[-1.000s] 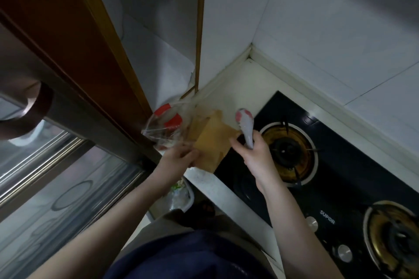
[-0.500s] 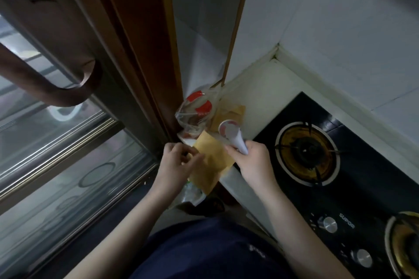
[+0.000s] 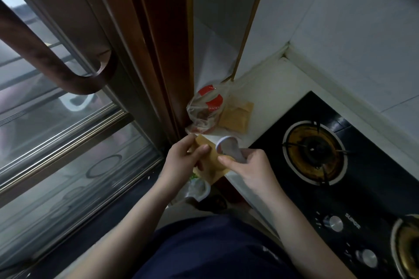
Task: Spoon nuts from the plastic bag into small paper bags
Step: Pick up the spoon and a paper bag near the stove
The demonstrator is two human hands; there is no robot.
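Left hand (image 3: 181,161) pinched the upper edge of a small paper bag (image 3: 209,161), thumb on its face, fingers curled behind. Right hand (image 3: 247,169) gripped a white spoon (image 3: 229,148), bowl tilted up just above the bag, forefinger laid on the bag's right side. Beyond both hands, on the white counter (image 3: 267,102), sat the clear plastic bag (image 3: 205,110) with red print, slumped against the brown door frame (image 3: 156,52); nuts inside hard to make out. Flat paper bags (image 3: 235,115) lay touching its right side. Right of the right hand, a black gas hob (image 3: 362,165), near burner (image 3: 315,150) close by. Below the left hand, a white container (image 3: 198,189), partly hidden.
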